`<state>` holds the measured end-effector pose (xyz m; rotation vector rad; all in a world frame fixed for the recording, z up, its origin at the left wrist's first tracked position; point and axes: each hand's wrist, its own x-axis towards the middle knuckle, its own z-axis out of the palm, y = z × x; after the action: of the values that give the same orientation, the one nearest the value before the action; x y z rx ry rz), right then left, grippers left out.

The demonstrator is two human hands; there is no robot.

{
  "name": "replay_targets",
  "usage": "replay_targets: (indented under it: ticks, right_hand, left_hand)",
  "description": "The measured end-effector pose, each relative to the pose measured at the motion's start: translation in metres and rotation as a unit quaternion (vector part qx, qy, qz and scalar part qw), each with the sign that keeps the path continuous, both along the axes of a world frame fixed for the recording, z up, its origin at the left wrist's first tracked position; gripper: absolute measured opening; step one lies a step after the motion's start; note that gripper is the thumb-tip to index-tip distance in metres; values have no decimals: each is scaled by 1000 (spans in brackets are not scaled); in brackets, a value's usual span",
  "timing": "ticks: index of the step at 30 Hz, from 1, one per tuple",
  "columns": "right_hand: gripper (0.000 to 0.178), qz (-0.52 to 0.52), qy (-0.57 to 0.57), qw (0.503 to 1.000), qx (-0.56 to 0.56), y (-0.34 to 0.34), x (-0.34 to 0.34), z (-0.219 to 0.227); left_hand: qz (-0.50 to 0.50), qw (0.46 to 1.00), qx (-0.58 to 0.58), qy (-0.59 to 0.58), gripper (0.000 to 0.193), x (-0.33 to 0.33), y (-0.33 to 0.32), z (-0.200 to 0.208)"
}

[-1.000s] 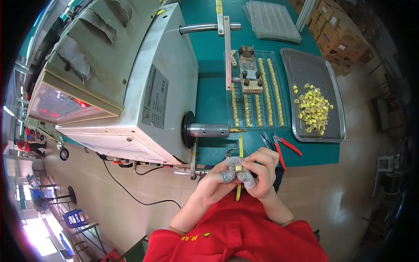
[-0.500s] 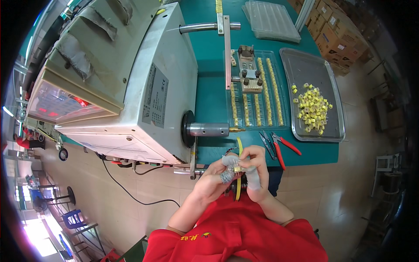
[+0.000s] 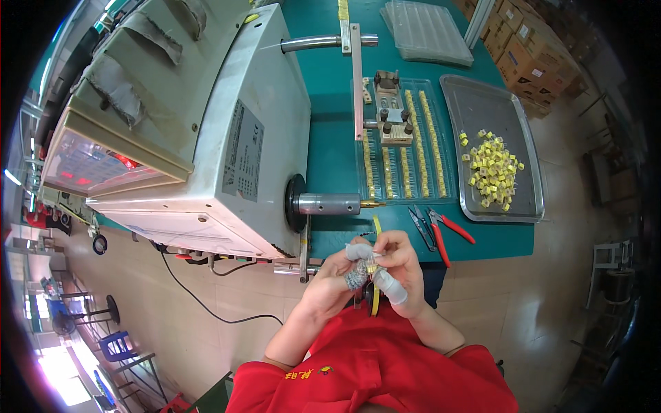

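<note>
Close to my chest, my left hand [image 3: 332, 281] pinches a small yellow pinned coil bobbin [image 3: 372, 267], with grey coverings on its fingertips. Partly hidden by fingers, the bobbin sits between both hands. My right hand [image 3: 401, 270], with pale wraps on some fingers, closes on the bobbin from the other side. A strip of yellow tape [image 3: 376, 300] runs up and down past the hands; whether the fingers grip it is hidden. Just beyond them, a machine's metal spindle [image 3: 330, 204] ends in a thin brass tip.
A large winding machine [image 3: 258, 131] stands at the left. On the green table [image 3: 330, 155], a clear tray [image 3: 451, 189] holds rows of yellow bobbins under a clamp fixture [image 3: 394, 113]. Red-handled cutters [image 3: 447, 234] and tweezers [image 3: 421, 227] lie nearer. A metal tray [image 3: 475, 103] carries loose bobbins.
My right fingers have shifted around the bobbin, and the wrapped thumb now tilts more across toward the left hand. Both hands stay in nearly the same place.
</note>
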<state>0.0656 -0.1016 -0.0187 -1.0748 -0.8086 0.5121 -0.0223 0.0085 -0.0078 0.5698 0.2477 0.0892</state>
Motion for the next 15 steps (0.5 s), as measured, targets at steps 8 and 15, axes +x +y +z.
replay_targets:
  ticks: [8, 15]
  right_hand:
    - [18, 36, 120, 992, 23, 5, -2, 4]
    - [23, -200, -305, 928, -75, -2, 15, 15]
  left_hand:
    - [44, 994, 97, -17, 25, 0, -1, -5]
    - [-1, 994, -108, -2, 38, -1, 0, 0]
